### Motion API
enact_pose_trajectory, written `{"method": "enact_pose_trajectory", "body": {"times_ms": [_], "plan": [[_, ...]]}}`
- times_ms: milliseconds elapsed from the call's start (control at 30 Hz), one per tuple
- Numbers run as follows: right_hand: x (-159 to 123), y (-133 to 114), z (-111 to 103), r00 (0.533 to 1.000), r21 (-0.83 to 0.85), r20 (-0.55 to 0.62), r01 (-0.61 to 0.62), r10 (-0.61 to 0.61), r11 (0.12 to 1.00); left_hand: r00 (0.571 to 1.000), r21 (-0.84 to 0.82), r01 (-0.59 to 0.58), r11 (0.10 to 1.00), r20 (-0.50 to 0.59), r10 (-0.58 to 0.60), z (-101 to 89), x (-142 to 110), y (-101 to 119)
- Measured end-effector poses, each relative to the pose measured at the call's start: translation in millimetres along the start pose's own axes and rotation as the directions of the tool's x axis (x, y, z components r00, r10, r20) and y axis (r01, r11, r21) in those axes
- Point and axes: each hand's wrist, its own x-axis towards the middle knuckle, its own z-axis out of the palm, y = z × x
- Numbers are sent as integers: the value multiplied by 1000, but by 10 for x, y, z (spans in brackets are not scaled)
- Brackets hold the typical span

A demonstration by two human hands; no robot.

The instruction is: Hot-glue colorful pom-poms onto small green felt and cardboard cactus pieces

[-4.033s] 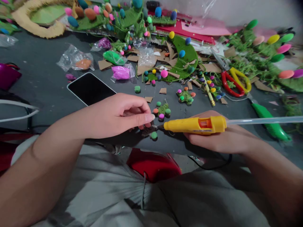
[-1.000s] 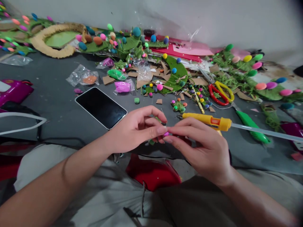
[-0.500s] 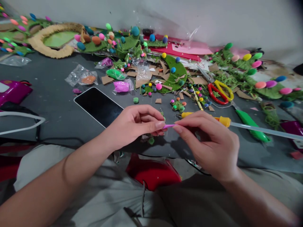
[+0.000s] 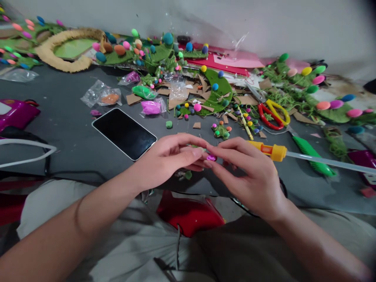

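Observation:
A small lump of purple-pink modelling clay sits between the fingertips of both hands, just above the near edge of the grey table. My left hand has its thumb and fingers closed at the left side of the clay. From the other side, the thumb and index finger of my right hand pinch around it. Partly hidden beneath the left fingers, a small green piece lies on the table. A phone with a dark screen rests beside my left hand.
A yellow glue gun lies behind my right hand, near red-and-yellow scissors and a green-handled cutter. Beyond are bagged pink clay, cardboard scraps and green felt shapes with coloured balls.
The clay was a thin strip stretched between both hands; now it is a compact, folded lump. My right hand has moved left, and the fingertips of both hands meet.

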Motion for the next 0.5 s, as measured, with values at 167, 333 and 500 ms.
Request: {"method": "enact_pose_trajectory", "body": {"times_ms": [167,333,500], "plan": [[-1,-36,-56,998,-125,31,59,-56,990,998,103,-47,994,-38,51,-65,-40,101],[-37,-28,-46,960,30,252,120,-124,992,960,248,-191,950,-153,233,-252,-61,291],[-64,9,-2,960,54,269,67,-79,996,885,323,-269,907,-289,365,-470,-45,437]]}}
